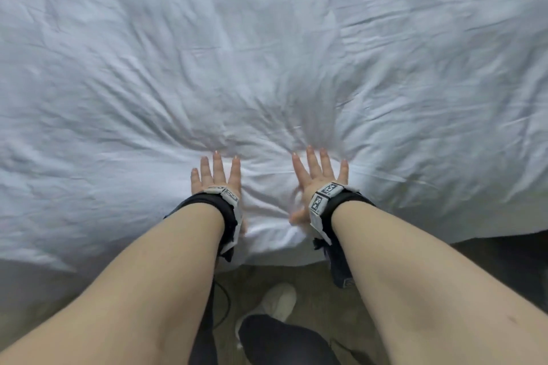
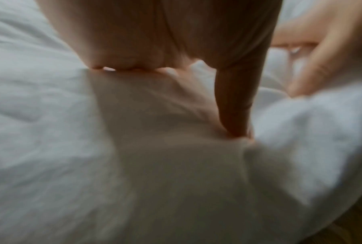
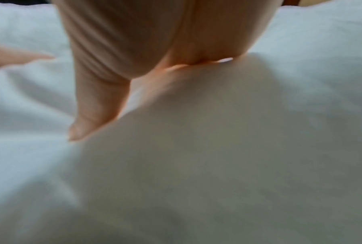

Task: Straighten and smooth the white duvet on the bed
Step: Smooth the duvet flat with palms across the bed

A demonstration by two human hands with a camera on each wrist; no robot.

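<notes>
Smoothing step in hand. Both hands lay flat, palm down, on the white duvet (image 1: 267, 53), near the bed's near edge. Left hand (image 1: 216, 176) had fingers straight and slightly fanned, gripping nothing. Right hand (image 1: 318, 175) likewise had fingers spread and straight, thumb out to its inner side, clamped on nothing. The two hands sat near each other but apart, a puffed ridge of cloth between them.

Duvet covered the whole bed ahead of the fingertips and to both sides. Fabric was thin, matte and cotton-like over soft, lofty filling; it dimpled under the palms. Fine creases fanned out ahead of the fingertips; broader, shallow wrinkles lay further off to each side.

Judged next: push forward and outward with even, flat pressure, carrying the creases away from the hands without bunching cloth ahead.

Below the wrists: floor, a pale shoe (image 1: 280, 298).
</notes>
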